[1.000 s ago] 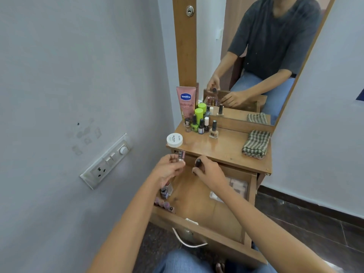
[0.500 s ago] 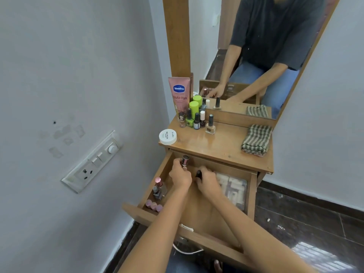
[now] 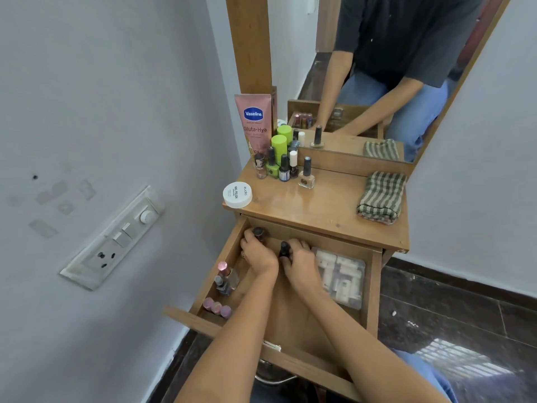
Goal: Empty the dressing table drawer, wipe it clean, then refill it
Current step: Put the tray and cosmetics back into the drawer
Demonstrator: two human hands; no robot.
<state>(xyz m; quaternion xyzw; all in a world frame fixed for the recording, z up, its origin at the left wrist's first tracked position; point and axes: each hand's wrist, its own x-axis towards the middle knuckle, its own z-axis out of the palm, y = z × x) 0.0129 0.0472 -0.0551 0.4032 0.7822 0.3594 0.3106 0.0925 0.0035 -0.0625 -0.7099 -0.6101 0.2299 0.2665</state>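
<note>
The drawer (image 3: 290, 315) stands pulled out under the tabletop (image 3: 334, 205), with both hands at its back edge. The left hand (image 3: 257, 251) has its fingers curled round a dark-capped bottle (image 3: 259, 232), whose cap shows above the knuckles. The right hand (image 3: 300, 257) grips a second dark-capped bottle (image 3: 284, 248) in the same way. Whether either base touches the drawer floor cannot be told.

Judged step: moving small bottles between drawer and tabletop. The direction cannot be read from this view alone.

- Keep each bottle upright and the cap uppermost.
- Guide the two bottles apart; the hands sit just beside each other, so the glass may knock.
- Mind the tabletop's front edge directly above the fingers.
- Keep the right fingers off the clear plastic box (image 3: 344, 277) just to their right.
- Avoid the upright bottles (image 3: 223, 279) by the wall, on the wrist side of the left fingers.

The folded cloth (image 3: 382, 196) lies on the tabletop, well apart from both hands.
</note>
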